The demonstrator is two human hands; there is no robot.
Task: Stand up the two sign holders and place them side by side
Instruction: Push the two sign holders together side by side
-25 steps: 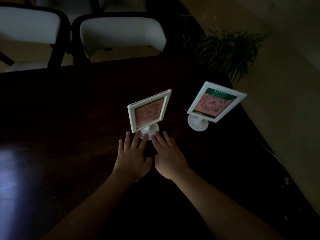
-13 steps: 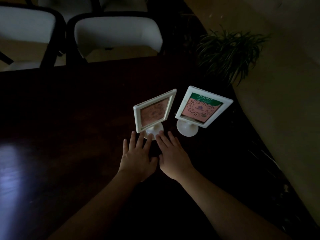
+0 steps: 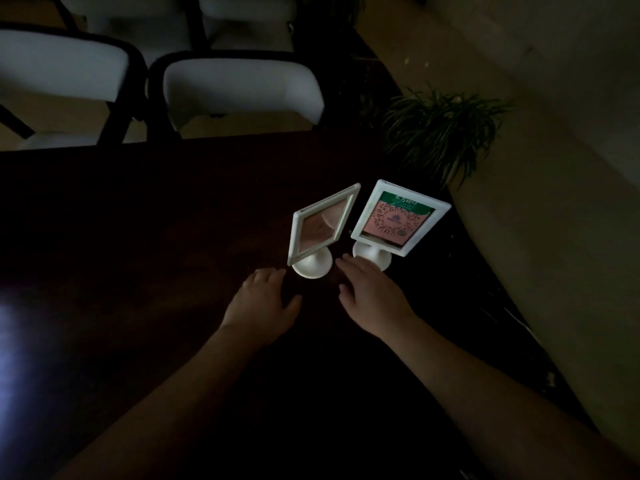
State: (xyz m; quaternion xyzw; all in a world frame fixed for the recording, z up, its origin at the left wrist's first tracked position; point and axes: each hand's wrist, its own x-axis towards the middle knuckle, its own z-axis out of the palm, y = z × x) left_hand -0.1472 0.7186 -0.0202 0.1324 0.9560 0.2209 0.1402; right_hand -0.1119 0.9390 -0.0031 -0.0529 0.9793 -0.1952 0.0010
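Observation:
Two white sign holders stand upright on round bases on the dark table (image 3: 138,271), close together. The left sign holder (image 3: 322,225) is turned edge-on, its pink card barely readable. The right sign holder (image 3: 398,220) faces me with a green and pink card. My left hand (image 3: 263,303) lies palm down just left of and in front of the left holder's base, fingers apart, holding nothing. My right hand (image 3: 372,296) rests flat in front of the two bases, fingertips near the right holder's base, holding nothing.
Two white chairs with dark frames (image 3: 239,88) stand beyond the table's far edge. A potted green plant (image 3: 440,129) sits off the far right corner. The table's right edge runs diagonally close to the right holder. A beige floor (image 3: 554,237) lies to the right.
The two holders now stand closer together, and the left one has turned more edge-on. My hands have moved apart, away from the left holder's base.

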